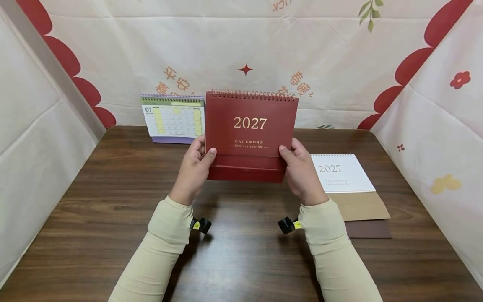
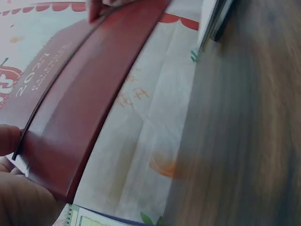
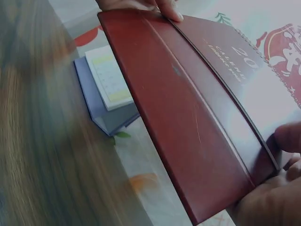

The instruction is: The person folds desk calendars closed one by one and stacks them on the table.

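Observation:
A dark red 2027 desk calendar [image 1: 249,113] with a spiral binding along its top is held up above the table, cover facing me. My left hand [image 1: 194,167] grips its left side, thumb on the front and fingers behind. My right hand [image 1: 303,172] holds the right side the same way. In the left wrist view the red stand base [image 2: 89,108] slants across, with the left thumb at its edge. The right wrist view shows the calendar's red base [image 3: 174,117] from below and the right thumb pressing the cover's edge.
A purple-based calendar [image 1: 173,119] showing month 07 stands at the back left, partly behind the red one. A white 2027 calendar [image 1: 339,174] with a brown base lies on the right of the wooden table [image 1: 94,209]. Printed cloth walls [image 1: 188,42] enclose the back and sides.

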Tool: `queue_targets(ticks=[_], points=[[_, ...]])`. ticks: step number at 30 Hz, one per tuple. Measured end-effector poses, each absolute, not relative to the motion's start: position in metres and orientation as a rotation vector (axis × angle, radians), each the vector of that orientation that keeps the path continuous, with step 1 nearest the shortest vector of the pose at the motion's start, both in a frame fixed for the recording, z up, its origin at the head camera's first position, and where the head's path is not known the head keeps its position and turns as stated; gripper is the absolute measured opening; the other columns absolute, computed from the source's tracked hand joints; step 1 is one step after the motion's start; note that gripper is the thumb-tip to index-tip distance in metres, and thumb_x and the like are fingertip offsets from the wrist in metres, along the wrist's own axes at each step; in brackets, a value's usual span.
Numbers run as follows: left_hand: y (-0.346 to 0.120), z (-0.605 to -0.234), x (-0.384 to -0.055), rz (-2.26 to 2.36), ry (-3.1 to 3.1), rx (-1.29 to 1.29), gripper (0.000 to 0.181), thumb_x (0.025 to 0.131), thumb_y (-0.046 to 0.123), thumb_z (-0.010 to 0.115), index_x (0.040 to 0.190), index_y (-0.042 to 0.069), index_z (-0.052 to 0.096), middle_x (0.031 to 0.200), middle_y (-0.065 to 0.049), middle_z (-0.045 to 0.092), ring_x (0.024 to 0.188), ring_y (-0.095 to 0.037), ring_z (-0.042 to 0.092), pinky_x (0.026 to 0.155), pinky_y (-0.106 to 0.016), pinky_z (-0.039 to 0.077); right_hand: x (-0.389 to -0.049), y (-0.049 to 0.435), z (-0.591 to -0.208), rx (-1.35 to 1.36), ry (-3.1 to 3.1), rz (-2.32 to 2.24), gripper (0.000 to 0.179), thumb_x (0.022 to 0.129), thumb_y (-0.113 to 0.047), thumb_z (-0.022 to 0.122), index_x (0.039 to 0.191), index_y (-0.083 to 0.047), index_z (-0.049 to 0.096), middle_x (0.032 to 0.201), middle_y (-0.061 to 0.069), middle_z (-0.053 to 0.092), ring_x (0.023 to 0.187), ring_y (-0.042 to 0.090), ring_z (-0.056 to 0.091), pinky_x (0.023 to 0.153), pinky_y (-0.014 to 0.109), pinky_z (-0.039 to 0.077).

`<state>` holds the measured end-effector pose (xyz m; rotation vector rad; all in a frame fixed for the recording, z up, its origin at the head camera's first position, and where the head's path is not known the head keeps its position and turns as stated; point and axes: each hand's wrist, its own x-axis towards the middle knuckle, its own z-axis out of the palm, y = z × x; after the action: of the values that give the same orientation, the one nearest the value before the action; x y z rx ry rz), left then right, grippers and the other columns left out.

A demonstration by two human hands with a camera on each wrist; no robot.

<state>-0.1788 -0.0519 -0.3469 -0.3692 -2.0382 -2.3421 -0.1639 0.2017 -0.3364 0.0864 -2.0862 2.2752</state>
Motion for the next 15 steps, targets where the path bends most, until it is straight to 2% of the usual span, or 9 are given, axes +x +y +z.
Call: queue_targets(ticks=[5, 10, 15], points=[[-0.056, -0.350, -0.182, -2.228, -2.224, -0.383, 0.039, 0.105, 0.012, 0.048, 0.143, 0.010, 0.040, 0.122, -0.015, 0.057, 0.103, -0.027, 0.063, 0.079, -0.038, 0.056, -0.165, 0.210, -0.338, 0.161, -2.195, 2.196, 0.031, 0.108, -0.023, 0.043, 0.135, -0.009, 0.045, 0.115, 0.013, 0.059, 0.096, 0.020, 0.064, 0.077, 0.031, 0.055], [-0.062, -0.347, -0.182, -2.022, -2.421, -0.442, 0.039, 0.104, 0.017, 0.052, 0.141, 0.011, 0.041, 0.120, -0.015, 0.060, 0.098, -0.028, 0.066, 0.075, -0.041, 0.057, -0.167, 0.215, -0.340, 0.191, -2.306, 2.125, 0.036, 0.108, -0.023, 0.041, 0.140, -0.006, 0.040, 0.115, 0.015, 0.058, 0.094, 0.020, 0.064, 0.075, 0.032, 0.055], [-0.065, -0.345, -0.181, -2.063, -2.442, -0.438, 0.036, 0.104, 0.015, 0.052, 0.138, 0.009, 0.042, 0.119, -0.016, 0.063, 0.095, -0.027, 0.068, 0.075, -0.040, 0.057, -0.167, 0.217, -0.341, 0.201, -2.353, 2.099, 0.039, 0.108, -0.024, 0.042, 0.140, -0.003, 0.040, 0.116, 0.019, 0.061, 0.091, 0.021, 0.069, 0.073, 0.035, 0.058]])
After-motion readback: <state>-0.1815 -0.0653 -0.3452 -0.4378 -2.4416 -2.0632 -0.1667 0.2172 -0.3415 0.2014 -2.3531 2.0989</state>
